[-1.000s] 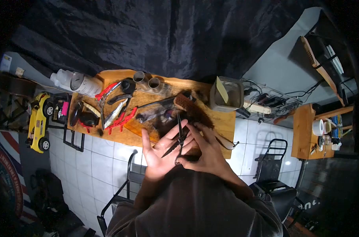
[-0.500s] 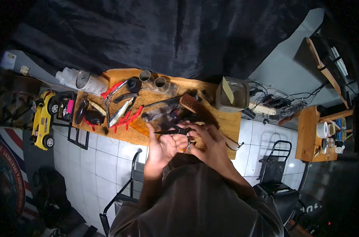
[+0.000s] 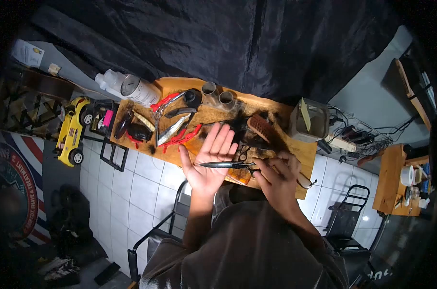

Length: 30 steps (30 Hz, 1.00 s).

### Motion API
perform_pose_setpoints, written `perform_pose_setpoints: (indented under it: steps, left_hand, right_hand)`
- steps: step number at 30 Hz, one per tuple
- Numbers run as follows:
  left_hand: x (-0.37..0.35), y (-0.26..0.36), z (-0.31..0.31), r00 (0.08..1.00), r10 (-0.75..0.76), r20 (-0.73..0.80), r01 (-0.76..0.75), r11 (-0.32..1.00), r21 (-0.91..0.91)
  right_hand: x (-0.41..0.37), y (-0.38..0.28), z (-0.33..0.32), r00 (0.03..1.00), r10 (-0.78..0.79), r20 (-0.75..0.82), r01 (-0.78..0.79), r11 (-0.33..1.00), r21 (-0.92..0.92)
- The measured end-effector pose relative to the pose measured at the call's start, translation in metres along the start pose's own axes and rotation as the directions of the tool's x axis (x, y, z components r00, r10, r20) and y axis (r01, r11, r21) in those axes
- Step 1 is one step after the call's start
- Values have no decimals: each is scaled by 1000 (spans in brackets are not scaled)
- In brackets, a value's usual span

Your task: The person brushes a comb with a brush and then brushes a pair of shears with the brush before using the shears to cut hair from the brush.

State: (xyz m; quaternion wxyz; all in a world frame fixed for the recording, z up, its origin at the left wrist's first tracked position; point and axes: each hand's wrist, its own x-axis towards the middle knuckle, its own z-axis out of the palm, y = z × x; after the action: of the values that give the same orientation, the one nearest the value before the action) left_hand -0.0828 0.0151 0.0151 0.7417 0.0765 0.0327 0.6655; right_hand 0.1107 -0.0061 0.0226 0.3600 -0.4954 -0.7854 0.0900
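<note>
My left hand (image 3: pixel 209 161) lies palm up with fingers stretched out and the thumb spread. Across its palm runs a pair of dark hair scissors (image 3: pixel 221 164), points toward the thumb side. My right hand (image 3: pixel 280 174) grips the scissors by the handle end, fingers bent around the loops. Behind my right hand, a wooden bristle brush (image 3: pixel 261 127) rests on the hair-strewn wooden table (image 3: pixel 298 153). An orange, see-through piece (image 3: pixel 241 177) shows below the scissors, partly hidden. Red-handled tools (image 3: pixel 184 137) lie beyond my left fingers.
Two metal cups (image 3: pixel 209 90) stand at the back, with a white can (image 3: pixel 140 90) to their left. At the right end is a clear square container (image 3: pixel 309 120). A yellow toy car (image 3: pixel 74 131) is left of the table; a black chair (image 3: pixel 346 216) stands right.
My left hand has turned flatter, with its fingers straightened out. My right hand has drawn away to the right, and the scissors show more fully over the palm. The whole view has shifted.
</note>
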Motion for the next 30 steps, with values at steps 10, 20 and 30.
perform_pose_setpoints:
  steps: [10, 20, 30]
  left_hand:
    - [-1, -5, 3, 999, -47, 1, 47, 997, 57]
    - [10, -10, 7, 959, -282, -1, 282, 959, 33]
    - [9, -28, 12, 928, -372, -20, 372, 926, 56]
  right_hand:
    - [-6, 7, 8, 1000, 3, -12, -3, 1000, 21]
    - [-3, 21, 15, 624, -613, 485, -688, -136, 713]
    - [-7, 25, 22, 584, -669, 459, -671, -80, 737]
